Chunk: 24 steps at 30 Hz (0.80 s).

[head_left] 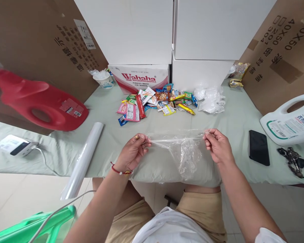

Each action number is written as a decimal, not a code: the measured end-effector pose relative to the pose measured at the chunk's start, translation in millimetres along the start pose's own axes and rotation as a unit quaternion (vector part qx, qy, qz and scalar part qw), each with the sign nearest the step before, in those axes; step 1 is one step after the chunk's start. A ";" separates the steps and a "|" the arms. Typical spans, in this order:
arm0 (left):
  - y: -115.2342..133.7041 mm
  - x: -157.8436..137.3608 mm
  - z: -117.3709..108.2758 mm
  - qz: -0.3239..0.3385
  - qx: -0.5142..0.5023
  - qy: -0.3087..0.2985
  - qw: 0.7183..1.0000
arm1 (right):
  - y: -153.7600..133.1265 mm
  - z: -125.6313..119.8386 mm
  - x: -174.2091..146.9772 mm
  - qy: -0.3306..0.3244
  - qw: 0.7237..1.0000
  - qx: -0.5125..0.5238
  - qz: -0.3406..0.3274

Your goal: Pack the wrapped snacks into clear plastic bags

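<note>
A clear plastic bag [188, 153] is stretched between my two hands over the front of the cloth-covered table [108, 148]. My left hand [134, 150] pinches one end of its upper edge, and my right hand [217, 143] pinches the other end. Below that edge the film hangs crumpled. Beyond the bag lies a heap of small wrapped snacks [158, 101] in several colours. To the right of the heap sit some crumpled clear plastic bags [212, 99].
A red jug [45, 98] lies at the left, near a plastic roll [83, 158] that overhangs the table edge. A white device [16, 145] has a cable. At the right are a phone [259, 147], keys [292, 160] and a white jug [290, 118]. Boxes [139, 77] wall the back.
</note>
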<state>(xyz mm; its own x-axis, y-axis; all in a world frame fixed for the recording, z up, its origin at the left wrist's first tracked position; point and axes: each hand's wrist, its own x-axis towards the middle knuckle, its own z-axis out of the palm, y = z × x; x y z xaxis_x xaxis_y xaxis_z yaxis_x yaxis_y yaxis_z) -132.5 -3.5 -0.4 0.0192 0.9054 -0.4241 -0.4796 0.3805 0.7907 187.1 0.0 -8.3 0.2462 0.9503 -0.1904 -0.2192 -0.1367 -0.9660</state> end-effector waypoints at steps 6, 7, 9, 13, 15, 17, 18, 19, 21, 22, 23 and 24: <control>-8.6 11.4 0.8 -0.041 0.065 0.127 0.989 | 23.4 6.8 40.9 0.000 0.998 -0.052 0.037; -15.1 9.0 5.4 -0.058 0.068 0.130 0.988 | 27.9 9.7 43.5 0.001 0.998 -0.052 0.040; -28.7 3.5 16.5 -0.112 0.080 0.103 0.985 | 34.7 15.0 44.2 -0.001 0.998 -0.048 0.037; -48.6 6.1 44.1 -0.181 0.130 0.026 0.975 | 37.0 21.3 35.0 -0.017 0.999 -0.045 0.023; -52.7 15.1 57.3 -0.158 0.150 0.026 0.976 | 33.8 21.9 29.8 -0.027 0.998 -0.050 0.019; -54.0 24.0 65.8 -0.112 0.175 0.019 0.978 | 29.5 20.0 27.0 -0.038 0.998 -0.057 0.016; -54.0 27.0 67.2 -0.087 0.189 0.008 0.978 | 27.4 17.7 27.2 -0.043 0.997 -0.059 0.013; -53.8 28.4 66.4 -0.063 0.199 -0.007 0.978 | 25.4 14.6 28.4 -0.046 0.997 -0.060 0.010; -52.6 26.4 57.6 -0.028 0.206 -0.034 0.978 | 22.3 6.1 34.6 -0.045 0.997 -0.058 0.006; -51.5 23.3 50.3 -0.021 0.202 -0.041 0.978 | 21.3 1.1 39.2 -0.043 0.997 -0.055 0.006; -50.0 19.3 41.5 -0.018 0.197 -0.044 0.979 | 20.6 -3.9 44.6 -0.043 0.998 -0.054 0.008; -48.1 14.5 31.8 -0.017 0.193 -0.045 0.980 | 20.3 -8.6 50.4 -0.044 0.998 -0.053 0.013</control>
<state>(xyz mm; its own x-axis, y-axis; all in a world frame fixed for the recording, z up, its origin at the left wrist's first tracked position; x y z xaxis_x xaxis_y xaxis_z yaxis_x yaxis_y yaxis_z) -81.2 -2.8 -30.6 0.1157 0.8969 -0.4268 -0.1099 0.4386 0.8919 203.2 42.7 -39.0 0.1566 0.9664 -0.2041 -0.1214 -0.1862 -0.9750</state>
